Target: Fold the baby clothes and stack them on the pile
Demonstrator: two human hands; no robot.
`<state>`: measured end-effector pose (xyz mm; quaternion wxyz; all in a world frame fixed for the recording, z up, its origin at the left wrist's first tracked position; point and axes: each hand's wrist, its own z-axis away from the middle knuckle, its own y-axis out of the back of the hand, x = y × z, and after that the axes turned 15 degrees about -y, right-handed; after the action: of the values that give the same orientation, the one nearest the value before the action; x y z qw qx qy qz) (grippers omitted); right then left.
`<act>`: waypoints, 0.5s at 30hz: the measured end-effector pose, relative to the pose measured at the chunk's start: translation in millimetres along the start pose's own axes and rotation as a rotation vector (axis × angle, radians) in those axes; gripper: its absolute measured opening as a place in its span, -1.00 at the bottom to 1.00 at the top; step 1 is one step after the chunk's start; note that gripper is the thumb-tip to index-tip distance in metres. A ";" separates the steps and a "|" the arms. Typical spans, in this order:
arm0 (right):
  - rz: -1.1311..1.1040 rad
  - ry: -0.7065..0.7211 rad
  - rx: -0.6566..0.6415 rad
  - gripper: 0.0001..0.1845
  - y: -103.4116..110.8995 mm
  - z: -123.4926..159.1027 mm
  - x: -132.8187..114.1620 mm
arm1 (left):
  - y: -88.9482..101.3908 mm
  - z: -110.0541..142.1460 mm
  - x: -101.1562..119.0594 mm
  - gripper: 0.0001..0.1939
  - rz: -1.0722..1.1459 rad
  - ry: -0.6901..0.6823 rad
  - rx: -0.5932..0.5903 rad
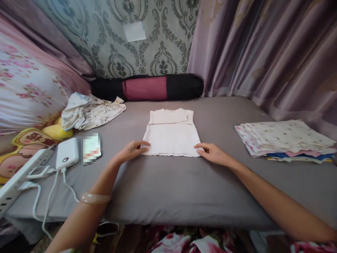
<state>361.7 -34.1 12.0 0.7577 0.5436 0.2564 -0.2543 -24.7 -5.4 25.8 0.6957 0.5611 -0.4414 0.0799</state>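
A small white shirt [171, 138] lies flat on the grey-covered bed [179, 189], its sleeves folded in across the upper part below the neckline. My left hand [133, 150] pinches the shirt's near left corner between thumb and fingers. At the near right corner, my right hand [210, 152] grips the hem in the same way. The hem runs nearly straight between both hands, close to the bed surface.
Folded clothes [286, 138] are stacked at the right. On the left are a crumpled patterned cloth [91, 110], a white power bank [67, 153], a phone [91, 149], and a power strip [25, 175] with cables. A black and maroon bag [144, 88] lies along the wall.
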 end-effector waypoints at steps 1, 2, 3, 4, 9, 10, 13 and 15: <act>0.016 -0.007 -0.021 -0.53 1.2 4.3 -0.4 | 0.2 2.0 0.1 -0.50 0.001 -0.002 -0.008; 0.029 -0.010 -0.043 -0.52 2.2 7.8 -0.7 | 0.5 3.7 0.3 -0.52 0.004 0.006 -0.012; 0.038 -0.008 -0.065 -0.51 3.0 10.3 -1.0 | 1.0 5.1 0.6 -0.52 0.008 0.020 -0.012; 0.044 -0.003 -0.082 -0.50 3.5 12.1 -1.1 | 1.6 6.3 1.4 -0.51 0.014 0.036 -0.014; 0.048 0.032 -0.007 -0.58 2.3 11.0 -2.7 | 3.8 9.4 7.9 -0.47 0.054 0.080 -0.043; 0.050 0.050 0.047 -0.62 2.1 9.5 -3.5 | 3.6 8.6 7.7 -0.49 0.041 0.072 -0.026; 0.058 0.119 0.195 -0.71 3.6 2.2 -7.1 | 2.9 2.0 1.5 -0.57 -0.037 0.020 0.069; 0.039 0.149 0.281 -0.77 6.8 -6.0 -10.2 | 3.6 -5.8 -5.1 -0.65 -0.097 -0.033 0.167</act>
<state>358.0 -25.4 21.8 0.6578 0.6666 0.2632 -0.2316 -27.0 2.8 24.9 0.6422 0.6390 -0.4170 0.0734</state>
